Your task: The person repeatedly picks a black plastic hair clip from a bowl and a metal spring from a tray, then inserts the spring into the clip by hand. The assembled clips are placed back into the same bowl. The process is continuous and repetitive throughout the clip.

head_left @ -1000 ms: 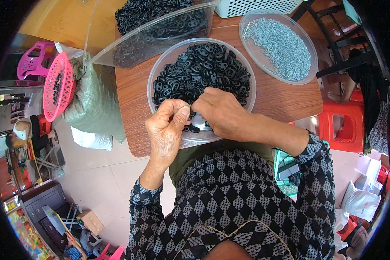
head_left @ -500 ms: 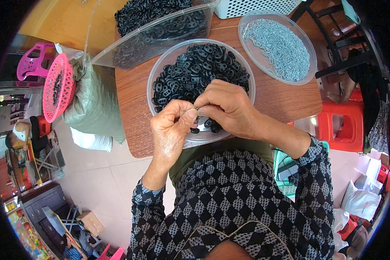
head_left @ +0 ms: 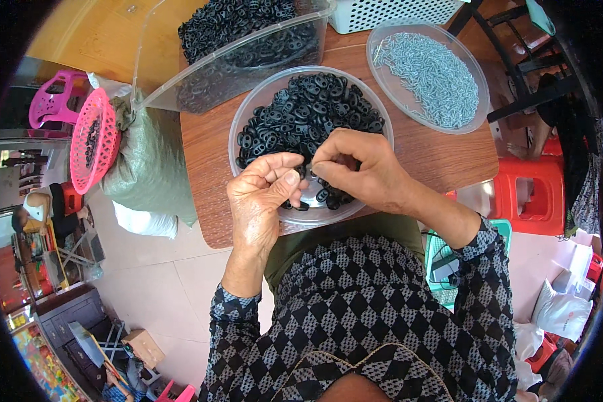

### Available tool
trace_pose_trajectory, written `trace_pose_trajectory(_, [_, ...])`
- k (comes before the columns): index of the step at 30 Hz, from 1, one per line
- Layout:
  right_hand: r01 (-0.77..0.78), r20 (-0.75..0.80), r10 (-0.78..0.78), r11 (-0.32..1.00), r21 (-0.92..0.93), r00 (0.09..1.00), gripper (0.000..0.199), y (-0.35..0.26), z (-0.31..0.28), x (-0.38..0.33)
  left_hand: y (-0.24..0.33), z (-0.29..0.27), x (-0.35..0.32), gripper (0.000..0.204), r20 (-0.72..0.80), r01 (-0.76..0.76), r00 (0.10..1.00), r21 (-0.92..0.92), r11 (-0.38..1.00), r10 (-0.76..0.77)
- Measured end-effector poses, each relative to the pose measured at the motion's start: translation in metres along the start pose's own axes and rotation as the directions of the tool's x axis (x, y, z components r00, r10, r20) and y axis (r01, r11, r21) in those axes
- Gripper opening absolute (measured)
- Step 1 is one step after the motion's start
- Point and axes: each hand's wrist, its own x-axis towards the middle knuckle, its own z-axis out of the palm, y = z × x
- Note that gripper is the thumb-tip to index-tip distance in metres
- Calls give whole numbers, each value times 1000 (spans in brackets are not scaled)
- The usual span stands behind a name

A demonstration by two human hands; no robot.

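Black plastic piece [head_left: 306, 169] now pinched between both hands, thumbs and forefingers closed on it over the near rim of the clear bowl [head_left: 242, 127]. Left hand [head_left: 261, 201] and right hand [head_left: 358, 171] have drawn together since a second ago, fingertips touching; looks like fitting work on one piece. Tray of silver screws [head_left: 427, 77] sits beyond the right hand.

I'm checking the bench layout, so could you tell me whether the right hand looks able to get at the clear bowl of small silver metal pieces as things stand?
Probably yes. The right hand is over the bowl of black parts, and the bowl of silver pieces sits open-topped just beyond it to the right, with only bare table between. Its fingers are pinched with the left hand, though.
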Motion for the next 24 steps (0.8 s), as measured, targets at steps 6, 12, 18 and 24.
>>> trace_pose_trajectory(6, [-208, 66, 199, 957, 202, 978, 7, -3, 2, -2, -3, -1, -1, 11, -21, -13, 1000, -81, 997, 11])
trace_pose_trajectory(12, [-237, 34, 238, 921, 310, 971, 9, -3, 8, 0, -5, 3, -2, 9, 21, 21, 1000, -119, 993, -19])
trace_pose_trajectory(18, [-249, 48, 247, 918, 308, 968, 9, -3, 12, -1, -6, 6, -5, 9, -13, -27, 1000, -67, 997, 27])
trace_pose_trajectory(24, [-250, 35, 253, 910, 330, 967, 9, -1, 13, -2, -5, 8, -6, 6, -26, -38, 999, -36, 999, 37])
